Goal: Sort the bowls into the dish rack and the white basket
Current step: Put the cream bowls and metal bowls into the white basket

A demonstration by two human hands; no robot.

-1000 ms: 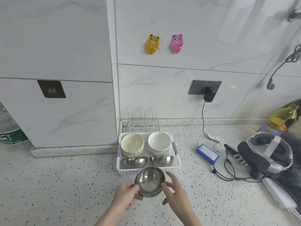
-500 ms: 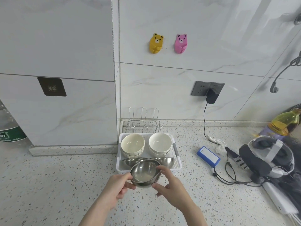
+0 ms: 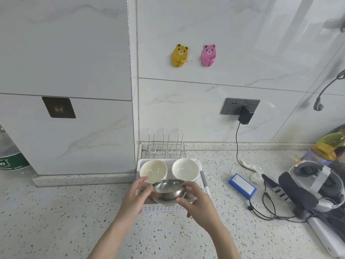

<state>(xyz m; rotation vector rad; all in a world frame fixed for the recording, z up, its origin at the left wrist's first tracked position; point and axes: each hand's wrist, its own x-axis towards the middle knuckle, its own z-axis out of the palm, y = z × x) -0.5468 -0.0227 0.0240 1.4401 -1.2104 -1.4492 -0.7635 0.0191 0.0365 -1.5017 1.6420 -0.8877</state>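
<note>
A speckled countertop [image 3: 56, 221] is seen running beneath a marble-tiled wall [image 3: 205, 25]. Against the wall, a wire dish rack [image 3: 166, 146] stands with nothing visible in it, and the white basket [image 3: 160, 208] is set touching its near side. In the basket's far half, two stacks of white bowls are seen side by side: the cream bowl [image 3: 153, 170] on the left and the white bowl [image 3: 185, 169] on the right. Above the basket's near half, a steel bowl [image 3: 168, 191] is held upright between both hands. The left hand [image 3: 136, 199] is curled loosely round the bowl's left side, its fingers [image 3: 141, 182] reaching past the rim. The right hand [image 3: 197, 202] is closed on the right side, with the thumb pressed under the bowl's wall and the fingers wrapped behind the rim.
</note>
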